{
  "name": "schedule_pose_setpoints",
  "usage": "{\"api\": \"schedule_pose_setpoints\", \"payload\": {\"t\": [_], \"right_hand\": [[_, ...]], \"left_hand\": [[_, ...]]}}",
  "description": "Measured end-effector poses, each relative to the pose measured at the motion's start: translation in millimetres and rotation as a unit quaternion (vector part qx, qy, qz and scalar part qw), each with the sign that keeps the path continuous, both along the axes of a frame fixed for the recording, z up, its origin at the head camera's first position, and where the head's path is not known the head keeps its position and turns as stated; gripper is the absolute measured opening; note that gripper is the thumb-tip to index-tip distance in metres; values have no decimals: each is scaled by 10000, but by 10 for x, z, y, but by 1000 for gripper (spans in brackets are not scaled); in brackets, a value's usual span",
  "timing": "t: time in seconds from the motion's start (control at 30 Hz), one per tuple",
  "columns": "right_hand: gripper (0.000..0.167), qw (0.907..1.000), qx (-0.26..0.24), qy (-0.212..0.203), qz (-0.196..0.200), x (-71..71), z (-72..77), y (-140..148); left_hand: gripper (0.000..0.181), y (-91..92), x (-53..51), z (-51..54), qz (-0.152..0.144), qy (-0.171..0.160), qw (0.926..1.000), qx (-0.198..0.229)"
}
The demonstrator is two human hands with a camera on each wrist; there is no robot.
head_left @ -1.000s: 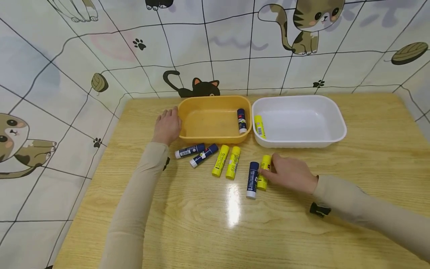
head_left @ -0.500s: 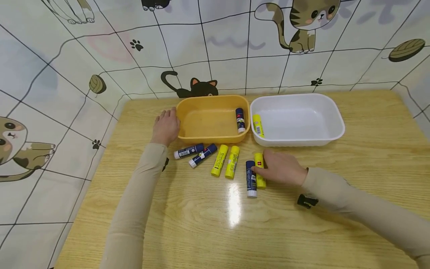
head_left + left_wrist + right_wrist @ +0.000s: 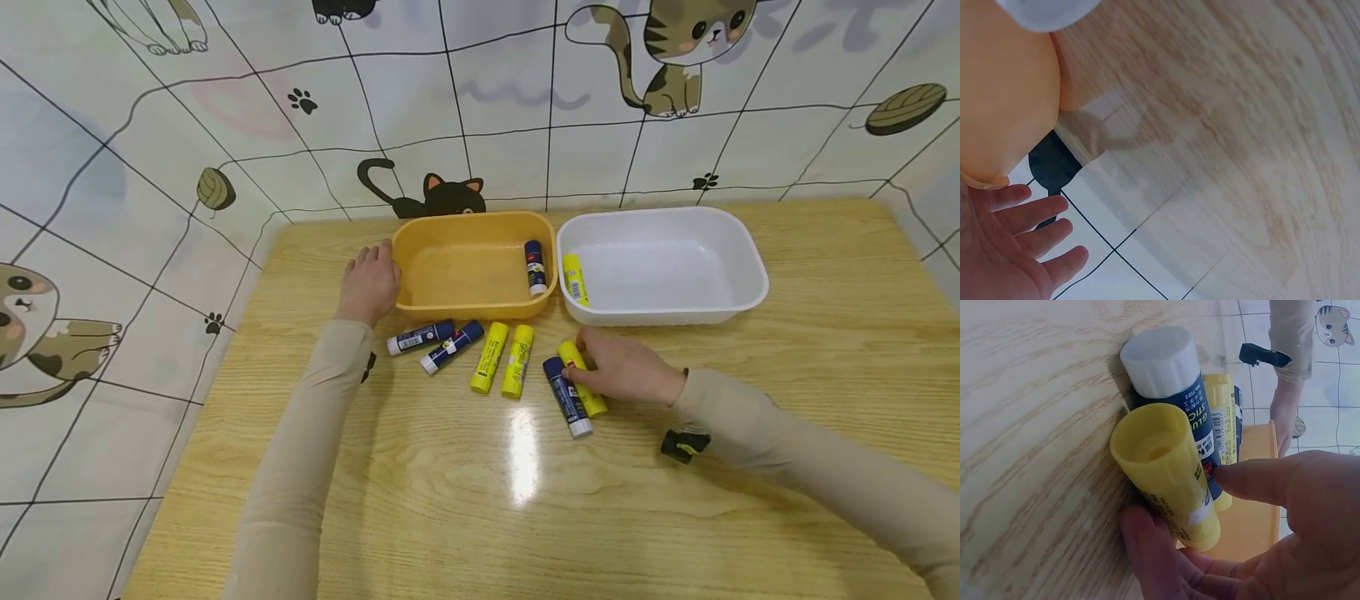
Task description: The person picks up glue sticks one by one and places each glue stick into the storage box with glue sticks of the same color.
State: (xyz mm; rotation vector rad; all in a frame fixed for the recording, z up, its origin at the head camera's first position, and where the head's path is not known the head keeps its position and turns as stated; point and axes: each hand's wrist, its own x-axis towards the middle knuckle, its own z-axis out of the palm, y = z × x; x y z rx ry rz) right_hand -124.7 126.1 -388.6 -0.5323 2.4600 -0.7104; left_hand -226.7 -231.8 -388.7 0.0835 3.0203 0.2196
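Note:
My right hand pinches a yellow glue stick and a dark blue glue stick lying side by side on the table. In the right wrist view, the thumb touches the blue stick, while the fingers lie along the other side of the yellow stick. At the left end of an orange-yellow bin, my left hand rests against the wall. Its fingers look loosely extended outside the bin in the left wrist view; the thumb is hidden there.
Two yellow glue sticks and two blue ones lie before the orange-yellow bin, which holds one blue stick. A white bin beside it holds one yellow stick. A cat-patterned wall covering stands behind.
My right hand has shifted left, bringing the yellow glue stick against the blue one. Both sticks have turned, their upper ends swinging left. The left hand stays at the orange-yellow bin.

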Motion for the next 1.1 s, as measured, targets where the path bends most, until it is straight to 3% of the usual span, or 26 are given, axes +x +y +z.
{"api": "schedule_pose_setpoints", "payload": {"t": [0.23, 0.63, 0.87, 1.1], "right_hand": [[35, 9999, -68, 92, 116, -9, -8, 5], [29, 9993, -310, -104, 204, -14, 33, 23], [35, 9994, -214, -255, 120, -20, 139, 59], [35, 9993, -266, 75, 240, -46, 296, 115]], "left_hand": [[50, 1, -2, 8, -30, 4, 10000, -7], [51, -4, -18, -1, -55, -7, 10000, 18], [51, 2, -12, 11, -50, -19, 10000, 35], [51, -6, 6, 6, -38, -64, 9999, 70]]}}
